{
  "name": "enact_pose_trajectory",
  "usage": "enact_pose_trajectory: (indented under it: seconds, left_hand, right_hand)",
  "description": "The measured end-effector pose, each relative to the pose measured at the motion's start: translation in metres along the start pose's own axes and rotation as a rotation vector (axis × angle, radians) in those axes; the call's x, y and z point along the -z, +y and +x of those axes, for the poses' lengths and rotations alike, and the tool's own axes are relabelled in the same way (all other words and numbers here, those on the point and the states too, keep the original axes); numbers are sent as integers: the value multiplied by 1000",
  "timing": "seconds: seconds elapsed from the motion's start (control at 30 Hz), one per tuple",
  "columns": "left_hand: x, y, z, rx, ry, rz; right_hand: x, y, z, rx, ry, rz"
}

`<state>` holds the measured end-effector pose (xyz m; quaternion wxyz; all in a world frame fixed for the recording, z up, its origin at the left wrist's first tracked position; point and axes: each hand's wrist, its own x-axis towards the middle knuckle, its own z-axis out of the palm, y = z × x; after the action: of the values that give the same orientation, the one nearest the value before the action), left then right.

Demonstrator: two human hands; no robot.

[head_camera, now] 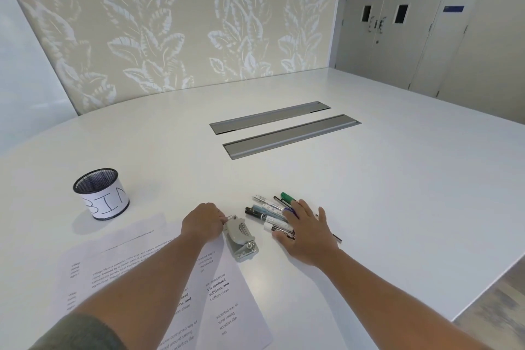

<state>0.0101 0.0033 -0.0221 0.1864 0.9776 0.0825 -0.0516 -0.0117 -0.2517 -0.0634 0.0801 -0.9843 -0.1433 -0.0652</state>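
Note:
A grey hole punch point(241, 239) lies on the white table point(369, 207) just right of several printed sheets point(159, 287). My left hand point(202, 221) is curled at the top corner of the sheets, its fingertips pinching a small paper clip point(229, 218) beside the punch's far end. Several markers and pens point(268, 212) lie in a loose pile to the right of the punch. My right hand point(308, 231) lies flat with spread fingers on top of the pile, covering its near ends.
A black mesh cup point(102, 193) with a white label reading "BIN" stands at the left. Two grey cable hatches point(284, 129) sit in the table's middle. The table's edge runs diagonally at the right, above wood flooring. A patterned wall and grey doors are behind.

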Motion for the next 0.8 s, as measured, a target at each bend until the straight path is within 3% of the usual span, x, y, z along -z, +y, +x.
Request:
enact_pose_trajectory:
  seconds: [0.27, 0.43, 0.8]
  left_hand:
    - [1, 4, 4, 29, 3, -225]
    - [-2, 20, 12, -49, 2, -319]
    - [-15, 61, 34, -62, -85, -482]
  right_hand:
    - [-5, 6, 0, -249, 133, -48]
    - [-7, 13, -2, -426, 119, 14]
    - [-8, 16, 9, -310, 149, 145]
